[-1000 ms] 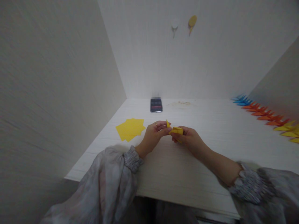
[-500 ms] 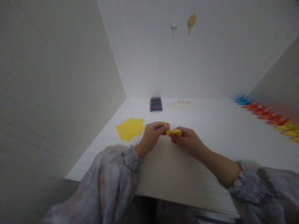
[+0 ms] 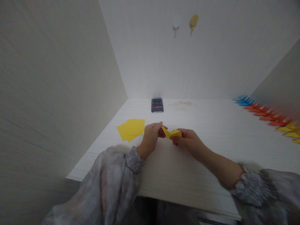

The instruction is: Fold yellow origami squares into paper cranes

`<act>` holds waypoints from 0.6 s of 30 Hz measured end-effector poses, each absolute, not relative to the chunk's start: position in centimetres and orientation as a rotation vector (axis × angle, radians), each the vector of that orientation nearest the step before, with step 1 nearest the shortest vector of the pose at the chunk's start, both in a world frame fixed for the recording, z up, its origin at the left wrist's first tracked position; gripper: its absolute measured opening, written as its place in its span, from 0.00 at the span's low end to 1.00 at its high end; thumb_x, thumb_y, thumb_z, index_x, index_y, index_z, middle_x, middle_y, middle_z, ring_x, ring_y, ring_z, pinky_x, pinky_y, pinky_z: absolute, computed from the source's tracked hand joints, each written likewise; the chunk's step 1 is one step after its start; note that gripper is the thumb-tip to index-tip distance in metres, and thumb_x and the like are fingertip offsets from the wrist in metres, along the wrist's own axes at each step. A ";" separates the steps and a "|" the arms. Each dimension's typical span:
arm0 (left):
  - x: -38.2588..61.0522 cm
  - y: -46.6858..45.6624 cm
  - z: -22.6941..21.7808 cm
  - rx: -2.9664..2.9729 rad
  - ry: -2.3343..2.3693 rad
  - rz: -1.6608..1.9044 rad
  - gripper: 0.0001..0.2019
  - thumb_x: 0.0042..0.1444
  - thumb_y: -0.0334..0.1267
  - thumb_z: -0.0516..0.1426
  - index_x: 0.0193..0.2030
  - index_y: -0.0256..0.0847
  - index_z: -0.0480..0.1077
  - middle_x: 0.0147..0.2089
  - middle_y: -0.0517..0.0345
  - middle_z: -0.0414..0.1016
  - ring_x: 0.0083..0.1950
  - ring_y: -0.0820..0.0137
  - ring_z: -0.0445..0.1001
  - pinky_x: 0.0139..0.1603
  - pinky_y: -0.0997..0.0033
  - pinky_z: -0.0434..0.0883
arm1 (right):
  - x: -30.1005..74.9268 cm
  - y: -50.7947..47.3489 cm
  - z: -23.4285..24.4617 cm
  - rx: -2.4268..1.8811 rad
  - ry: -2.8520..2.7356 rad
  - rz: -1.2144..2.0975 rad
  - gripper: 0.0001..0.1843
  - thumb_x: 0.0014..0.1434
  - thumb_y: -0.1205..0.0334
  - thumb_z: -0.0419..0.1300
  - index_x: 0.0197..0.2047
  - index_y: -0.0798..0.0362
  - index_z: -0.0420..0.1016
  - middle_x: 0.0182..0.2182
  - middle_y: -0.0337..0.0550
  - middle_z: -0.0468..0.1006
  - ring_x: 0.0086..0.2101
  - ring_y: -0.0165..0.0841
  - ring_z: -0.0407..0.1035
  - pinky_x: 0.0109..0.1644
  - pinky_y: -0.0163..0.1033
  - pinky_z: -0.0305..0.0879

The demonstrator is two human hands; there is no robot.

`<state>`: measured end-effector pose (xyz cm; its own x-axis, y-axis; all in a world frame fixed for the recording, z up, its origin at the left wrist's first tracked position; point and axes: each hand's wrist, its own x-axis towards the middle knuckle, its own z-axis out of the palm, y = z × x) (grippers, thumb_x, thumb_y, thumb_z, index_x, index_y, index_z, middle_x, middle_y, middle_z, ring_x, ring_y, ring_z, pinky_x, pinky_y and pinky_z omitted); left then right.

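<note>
Between my hands, above the white table, is a small folded yellow paper crane with a narrow point slanting up to the left. My right hand pinches its wider folded part between thumb and fingers. My left hand is closed at the narrow point, with the thumb at the tip and the fingers curled behind it. The fingers partly hide the paper, and its finer creases are too small to make out. Left of my left hand lie several flat yellow paper sheets, overlapping.
A phone lies near the back wall. Along the right side of the table runs a row of folded paper cranes: blue, orange and yellow. Two hooks, one yellow, one white, are on the wall.
My left thumb has shifted from lying across the paper to its upper tip, and the left fingers have curled in. More of the narrow point shows. My right hand keeps its pinch.
</note>
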<state>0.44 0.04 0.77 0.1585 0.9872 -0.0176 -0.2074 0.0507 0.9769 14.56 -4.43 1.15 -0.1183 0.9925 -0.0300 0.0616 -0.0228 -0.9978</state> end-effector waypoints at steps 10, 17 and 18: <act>0.1 -0.3 0.6 1.434 0.694 1.011 0.25 0.40 0.47 0.61 0.45 0.39 0.63 0.39 0.53 0.69 0.34 0.74 0.69 0.32 0.74 0.68 | 15.0 -4.2 0.7 -1.260 -1.314 1.330 0.07 0.43 0.61 0.59 0.20 0.56 0.68 0.15 0.35 0.67 0.18 0.25 0.58 0.25 0.33 0.52; 0.1 0.0 0.0 1.607 0.862 0.993 0.12 0.42 0.39 0.60 0.33 0.35 0.69 0.30 0.57 0.72 0.29 0.75 0.69 0.31 0.75 0.68 | 14.6 -4.4 1.0 -1.408 -1.488 1.141 0.10 0.47 0.58 0.57 0.23 0.55 0.67 0.16 0.35 0.67 0.19 0.26 0.60 0.24 0.32 0.54; 0.2 0.1 0.0 1.612 0.881 1.008 0.10 0.42 0.39 0.60 0.32 0.35 0.70 0.30 0.56 0.72 0.29 0.75 0.70 0.30 0.75 0.68 | 14.6 -4.4 1.0 -1.437 -1.533 1.043 0.10 0.49 0.57 0.56 0.23 0.55 0.66 0.17 0.36 0.68 0.19 0.26 0.61 0.24 0.32 0.55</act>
